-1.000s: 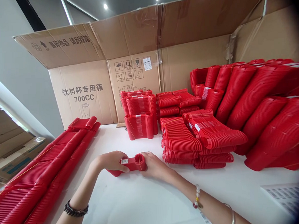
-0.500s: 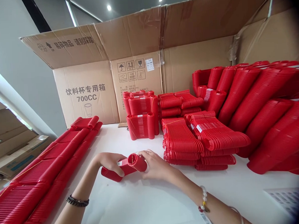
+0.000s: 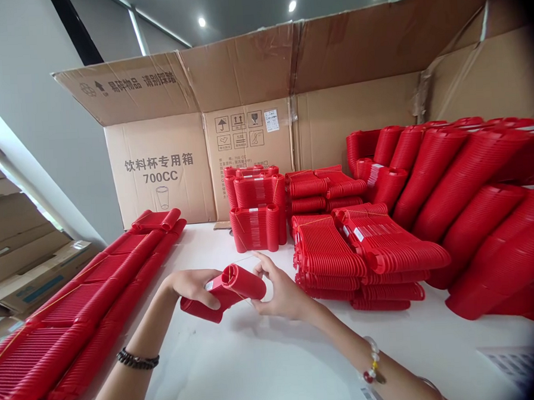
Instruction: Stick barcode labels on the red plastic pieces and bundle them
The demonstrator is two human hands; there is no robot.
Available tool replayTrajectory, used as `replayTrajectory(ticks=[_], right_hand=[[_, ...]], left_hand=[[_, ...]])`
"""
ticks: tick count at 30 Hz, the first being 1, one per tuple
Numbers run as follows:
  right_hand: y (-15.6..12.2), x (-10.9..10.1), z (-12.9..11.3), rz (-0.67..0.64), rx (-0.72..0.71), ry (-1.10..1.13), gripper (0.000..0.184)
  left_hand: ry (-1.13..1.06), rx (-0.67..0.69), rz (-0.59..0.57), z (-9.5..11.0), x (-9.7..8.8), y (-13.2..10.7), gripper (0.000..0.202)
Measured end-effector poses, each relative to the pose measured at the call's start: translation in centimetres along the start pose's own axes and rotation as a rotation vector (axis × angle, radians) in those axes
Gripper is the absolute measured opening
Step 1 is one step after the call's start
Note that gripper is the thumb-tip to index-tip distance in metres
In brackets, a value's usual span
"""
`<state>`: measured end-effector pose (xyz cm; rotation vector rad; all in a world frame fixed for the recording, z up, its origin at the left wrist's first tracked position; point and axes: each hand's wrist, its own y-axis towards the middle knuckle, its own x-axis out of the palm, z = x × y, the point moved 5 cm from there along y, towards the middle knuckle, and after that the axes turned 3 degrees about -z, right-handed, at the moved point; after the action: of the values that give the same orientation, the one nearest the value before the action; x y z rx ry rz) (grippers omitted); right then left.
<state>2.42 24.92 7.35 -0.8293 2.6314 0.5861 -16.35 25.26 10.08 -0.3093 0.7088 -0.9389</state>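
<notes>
My left hand (image 3: 196,287) is closed around one end of a bundle of red ribbed plastic pieces (image 3: 242,282) with rolled ends and a small white label. The bundle is tilted above the white table. A thin yellowish rubber band (image 3: 239,259) runs around it and stretches to the fingers of my right hand (image 3: 278,292). Those fingers are hooked in the band at the bundle's right end, thumb below and forefinger raised. Behind stand similar upright red bundles (image 3: 256,229), and to the right lie stacked ones (image 3: 327,244).
A long row of red bundles (image 3: 88,305) lies along the left side. Larger red stacks (image 3: 466,171) lean at the right. Opened cardboard (image 3: 161,143) walls off the back of the white table (image 3: 240,368). A printed sheet (image 3: 512,363) lies at the right front.
My right hand has drawn away from the bundle's right end, pulling the rubber band out. The bundle's right end has tilted up slightly; my left hand keeps its grip. The view has shifted a little.
</notes>
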Motion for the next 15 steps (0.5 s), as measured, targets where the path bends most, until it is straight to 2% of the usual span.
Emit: replayTrajectory(ticks=[3, 5, 8, 10, 15], right_hand=[[-0.02, 0.03, -0.25, 0.021, -0.036, 0.05, 0.094], [-0.04, 0.15, -0.35, 0.016, -0.013, 0.054, 0.104], [-0.08, 0.22, -0.48, 0.03, 0.032, 0.057, 0.122], [-0.09, 0.16, -0.64, 0.055, 0.033, 0.059, 0.118], [-0.04, -0.03, -1.01, 0.106, -0.021, 0.108, 0.095]], left_hand=[[-0.143, 0.063, -0.005, 0.26, 0.24, -0.13, 0.049], [-0.245, 0.115, -0.036, 0.56, 0.53, -0.3, 0.042], [-0.272, 0.131, -0.058, 0.83, 0.85, -0.52, 0.036], [-0.282, 0.115, -0.048, 0.82, 0.88, -0.52, 0.037], [-0.341, 0.153, -0.045, 0.74, 0.85, -0.24, 0.039]])
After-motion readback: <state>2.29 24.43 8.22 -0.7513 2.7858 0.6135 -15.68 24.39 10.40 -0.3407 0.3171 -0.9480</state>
